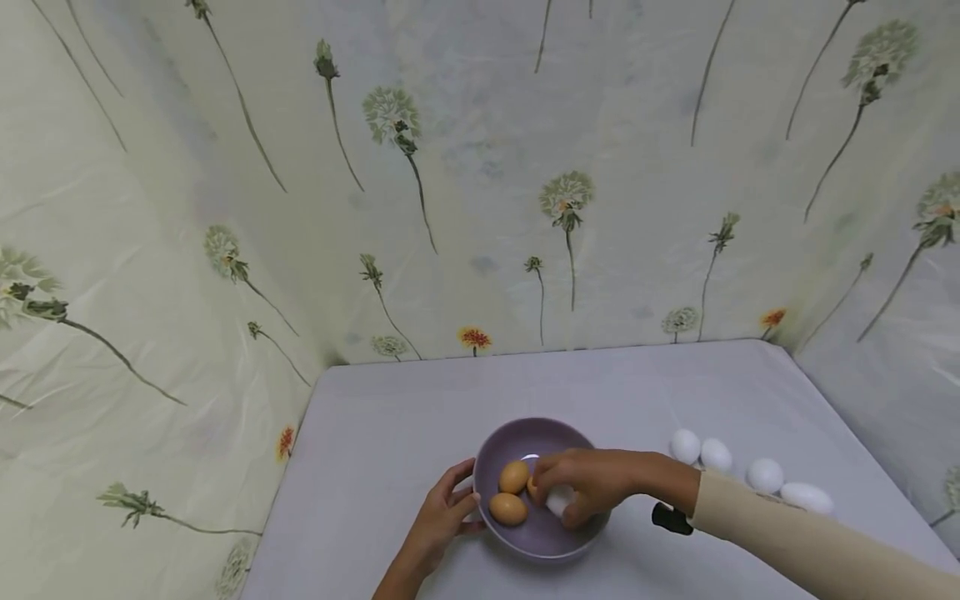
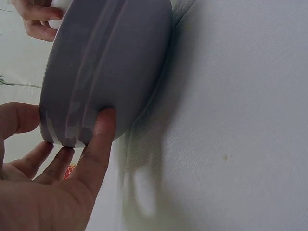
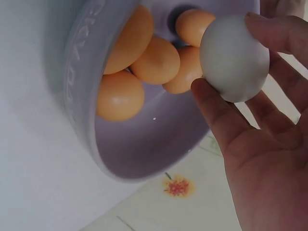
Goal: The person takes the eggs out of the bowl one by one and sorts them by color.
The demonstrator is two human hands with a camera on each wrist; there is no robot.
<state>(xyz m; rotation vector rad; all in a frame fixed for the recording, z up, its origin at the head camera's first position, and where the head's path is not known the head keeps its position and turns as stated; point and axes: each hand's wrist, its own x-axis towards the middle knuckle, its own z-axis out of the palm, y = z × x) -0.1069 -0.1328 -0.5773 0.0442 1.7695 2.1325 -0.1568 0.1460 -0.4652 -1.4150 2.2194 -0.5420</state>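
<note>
A mauve bowl [image 1: 517, 542] stands on the table, its wall engraved with letters in the right wrist view. Several brown eggs [image 3: 156, 60] lie together inside it. My right hand [image 1: 596, 479] reaches over the bowl and pinches a white egg [image 3: 235, 57] between thumb and fingers, above the brown ones. From the left side, my left hand [image 1: 442, 517] holds the bowl, its fingertips spread along the rim and outer wall [image 2: 108, 72].
Several white eggs [image 1: 765, 476] lie in a loose row on the table right of the bowl, beyond my right forearm. A pale cloth [image 1: 390, 408] covers the table. Curtains [image 1: 480, 208] with a dandelion print surround its back and sides.
</note>
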